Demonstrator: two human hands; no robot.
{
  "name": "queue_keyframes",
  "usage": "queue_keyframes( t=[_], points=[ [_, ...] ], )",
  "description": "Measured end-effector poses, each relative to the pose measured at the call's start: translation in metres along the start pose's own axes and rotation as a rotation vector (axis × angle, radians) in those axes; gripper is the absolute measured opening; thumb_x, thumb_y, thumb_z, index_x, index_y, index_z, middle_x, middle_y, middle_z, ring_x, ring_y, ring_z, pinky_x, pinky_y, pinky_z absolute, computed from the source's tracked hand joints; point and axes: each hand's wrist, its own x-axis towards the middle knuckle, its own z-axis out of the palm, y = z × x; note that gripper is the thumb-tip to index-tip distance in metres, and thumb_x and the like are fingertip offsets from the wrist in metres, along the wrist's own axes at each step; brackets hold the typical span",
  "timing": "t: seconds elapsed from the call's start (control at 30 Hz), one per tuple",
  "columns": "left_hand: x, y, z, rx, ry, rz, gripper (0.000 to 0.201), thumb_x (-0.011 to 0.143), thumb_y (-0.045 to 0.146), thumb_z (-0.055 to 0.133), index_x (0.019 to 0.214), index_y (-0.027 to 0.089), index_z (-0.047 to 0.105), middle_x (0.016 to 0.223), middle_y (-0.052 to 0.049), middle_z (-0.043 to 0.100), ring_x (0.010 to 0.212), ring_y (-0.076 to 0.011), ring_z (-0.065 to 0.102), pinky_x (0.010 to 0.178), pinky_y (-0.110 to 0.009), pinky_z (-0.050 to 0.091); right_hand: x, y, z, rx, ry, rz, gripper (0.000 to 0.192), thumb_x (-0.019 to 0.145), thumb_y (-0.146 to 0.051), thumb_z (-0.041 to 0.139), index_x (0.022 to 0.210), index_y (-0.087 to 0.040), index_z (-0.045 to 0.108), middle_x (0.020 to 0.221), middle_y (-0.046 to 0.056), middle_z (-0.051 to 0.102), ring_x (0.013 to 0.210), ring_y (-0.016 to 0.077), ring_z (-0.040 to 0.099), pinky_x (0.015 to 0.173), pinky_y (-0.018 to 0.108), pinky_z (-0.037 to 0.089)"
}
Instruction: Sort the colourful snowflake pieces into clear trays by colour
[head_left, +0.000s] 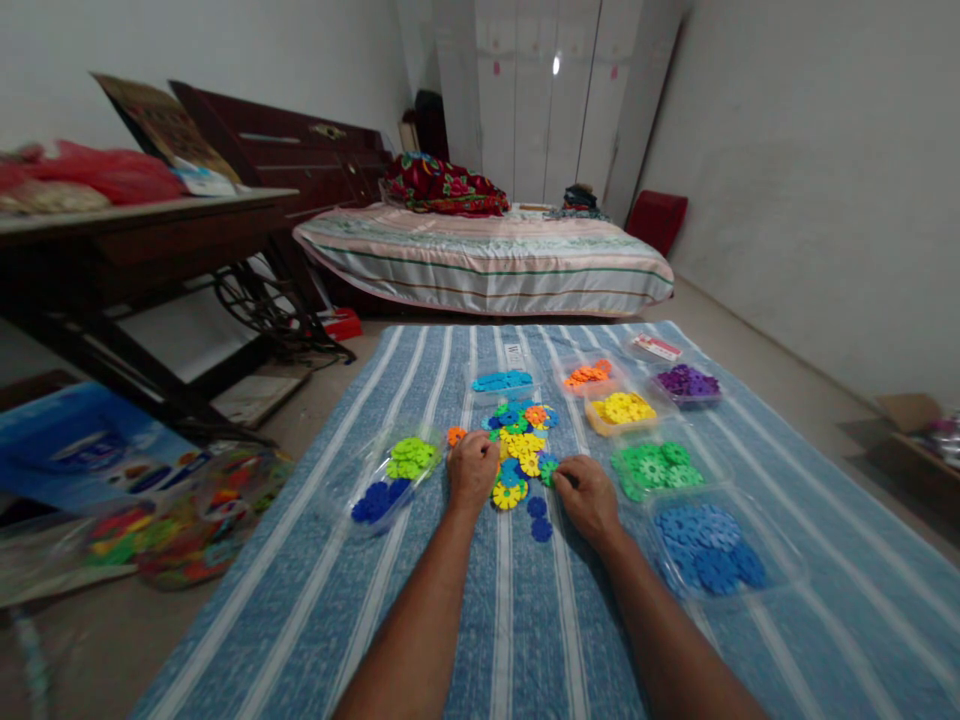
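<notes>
A mixed pile of notched plastic flower discs (521, 440), in yellow, blue, green and orange, lies in the middle of the striped cloth. My left hand (472, 468) rests at the pile's left side with its fingers curled; what they hold, if anything, is hidden. Just beyond that hand is an orange disc (456, 435). On the pile's right side my right hand (590, 497) is closed, its fingertips pinching the edge of a green disc (549, 470). Two dark blue discs (540, 528) lie between my hands, near a yellow disc (507, 494).
Left stands a clear tray with lime discs (412, 457) and dark blue discs (381, 500). Around the back and right are tubs of light blue (502, 381), orange (589, 374), yellow (622, 408), purple (688, 383), green (660, 468) and blue discs (709, 548).
</notes>
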Motion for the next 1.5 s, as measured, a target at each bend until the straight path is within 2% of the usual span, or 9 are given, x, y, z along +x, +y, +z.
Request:
queue_keyframes(
  t=[1.5],
  points=[
    [0.0008,0.0025,-0.0018,0.007,-0.013,-0.015,0.019,0.079,0.024,0.054,0.062,0.021,0.062,0.1,-0.007,0.072,0.098,-0.0214,0.064,0.094,-0.036,0.048,0.0009,0.0002,-0.0001,0.006,-0.003,0.003,0.019,0.083,-0.026,0.053,0.073,-0.019,0.067,0.082,0.005,0.065,0.084,0.02,0.056,0.08,0.03,0.041]
  ],
)
